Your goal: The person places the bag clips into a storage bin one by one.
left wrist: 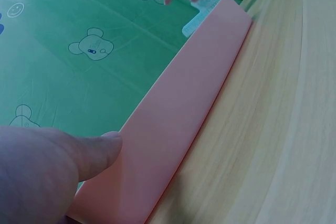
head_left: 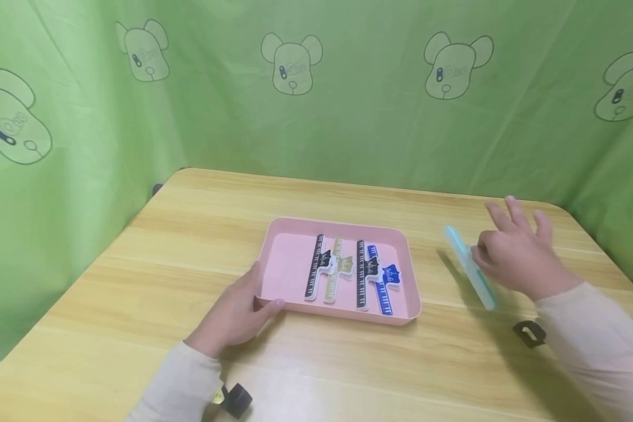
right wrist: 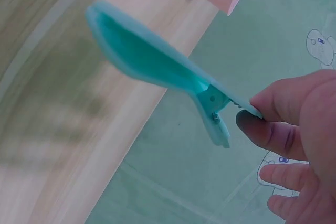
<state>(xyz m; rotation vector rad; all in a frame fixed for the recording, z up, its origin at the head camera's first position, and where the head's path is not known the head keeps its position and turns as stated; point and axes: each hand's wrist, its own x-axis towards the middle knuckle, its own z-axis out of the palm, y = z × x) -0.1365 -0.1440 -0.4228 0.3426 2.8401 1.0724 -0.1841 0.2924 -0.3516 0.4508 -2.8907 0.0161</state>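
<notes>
My left hand [head_left: 234,313] grips the near left corner of a pink tray [head_left: 337,313], its thumb [left wrist: 100,153] against the outer wall; the other fingers are mostly hidden. In the tray lie several clips with piano-key strips: a black clip [head_left: 312,275], a gold clip [head_left: 333,275], another black clip [head_left: 361,281] and a blue clip [head_left: 385,296], which partly overlaps its black neighbour. To the right of the tray, my right hand [head_left: 522,258] pinches a teal clip [right wrist: 147,51] by one handle between thumb and forefinger, above the table. The other fingers are spread.
A wood-grain table [head_left: 190,246] carries the tray. Green curtain [head_left: 358,135] with bear-head drawings hangs behind and at both sides. A dark strap piece [head_left: 530,334] sits by the right sleeve, and a small black device [head_left: 238,401] by the left.
</notes>
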